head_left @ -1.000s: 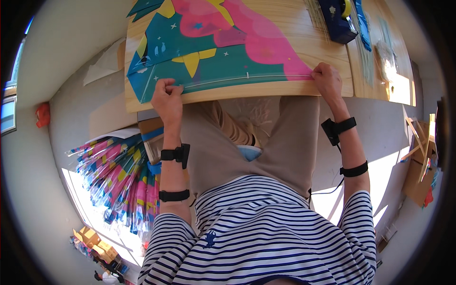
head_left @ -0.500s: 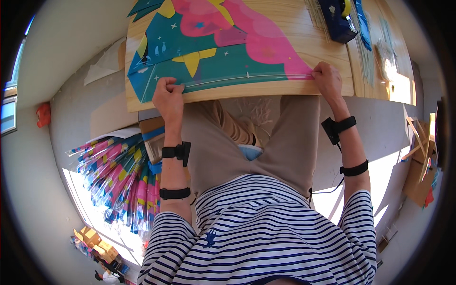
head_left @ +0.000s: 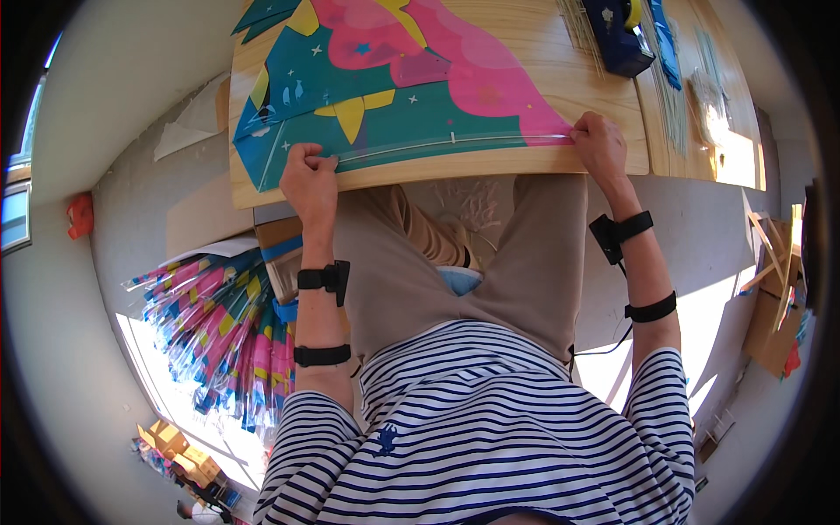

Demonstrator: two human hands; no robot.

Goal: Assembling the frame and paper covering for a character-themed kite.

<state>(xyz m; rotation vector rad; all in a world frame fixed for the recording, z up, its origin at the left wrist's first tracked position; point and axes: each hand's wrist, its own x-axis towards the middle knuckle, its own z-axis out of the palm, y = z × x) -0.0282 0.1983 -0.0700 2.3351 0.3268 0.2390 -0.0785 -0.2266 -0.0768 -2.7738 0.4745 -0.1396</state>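
Observation:
A teal, pink and yellow printed kite sheet (head_left: 385, 114) lies spread on the wooden table (head_left: 560, 96) in front of me. Along its near edge runs a thin white rod (head_left: 490, 138), with a short pale piece across it near the middle. My left hand (head_left: 308, 179) is closed in a pinch at the rod's left part, its fingers curled over the sheet's edge. At the sheet's pink right corner, my right hand (head_left: 600, 147) pinches the other end of the rod. The rod stretches nearly straight between both hands. My fingers partly hide its ends.
A dark blue tape dispenser (head_left: 618, 39) stands at the table's far right, beside bundles of thin sticks (head_left: 672, 114) and blue strips (head_left: 667, 52). Left of my legs lies a pile of colourful wrapped bundles (head_left: 227, 324). Cardboard boxes (head_left: 179, 451) sit on the floor behind left.
The table and sheet appear shifted very slightly left in the view. Both hands keep their pinch at the same places.

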